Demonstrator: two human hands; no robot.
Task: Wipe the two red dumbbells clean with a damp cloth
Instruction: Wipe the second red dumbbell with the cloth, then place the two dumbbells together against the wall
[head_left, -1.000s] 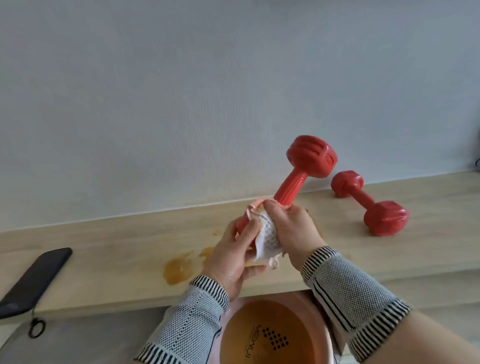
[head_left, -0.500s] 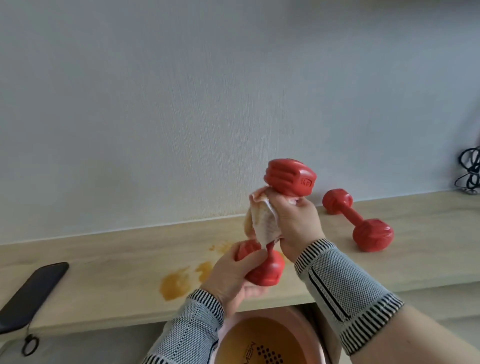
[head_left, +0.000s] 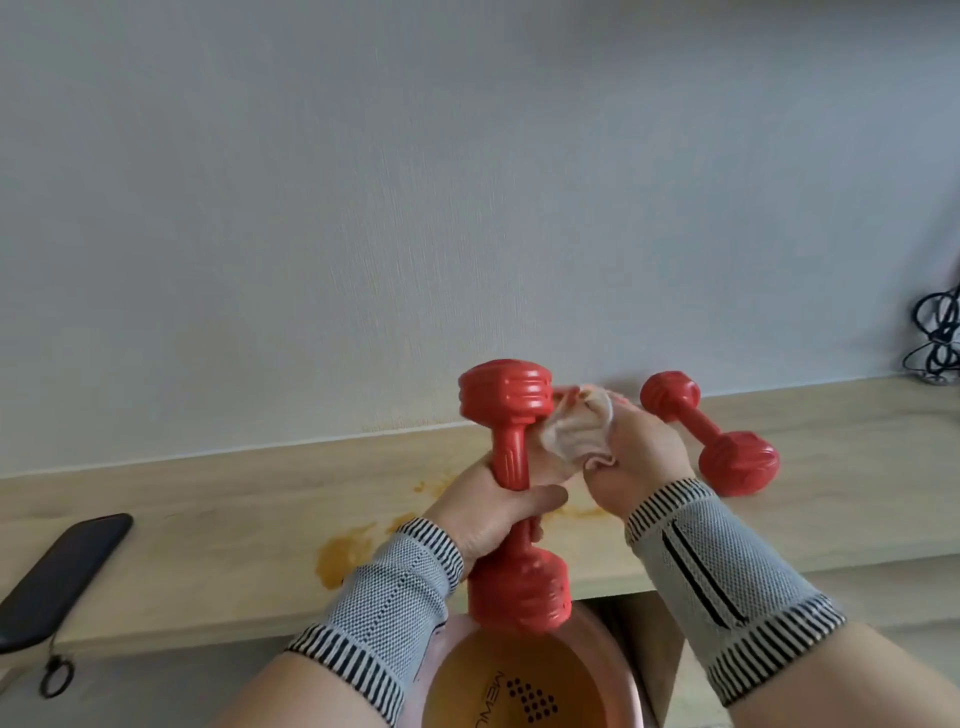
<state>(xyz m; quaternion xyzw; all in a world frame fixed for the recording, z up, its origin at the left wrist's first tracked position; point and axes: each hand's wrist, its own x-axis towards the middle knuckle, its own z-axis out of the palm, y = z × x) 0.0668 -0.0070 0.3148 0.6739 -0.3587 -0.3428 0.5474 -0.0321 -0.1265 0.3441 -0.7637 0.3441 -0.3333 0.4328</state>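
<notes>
Pink basin (head_left: 631, 670) nearest, below your wrists | your left hand (head_left: 493, 512), fingers curled round the handle, holds one red dumbbell (head_left: 511, 493) upright over it | your right hand (head_left: 631, 457) pinches the bunched cloth (head_left: 576, 431) against its top head | second dumbbell (head_left: 711, 434) lies on the wooden shelf (head_left: 208, 530), beside the wall.

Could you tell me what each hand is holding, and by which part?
Left hand grips the upright red plastic dumbbell by its handle; right hand holds a bunched pale cloth.
</notes>
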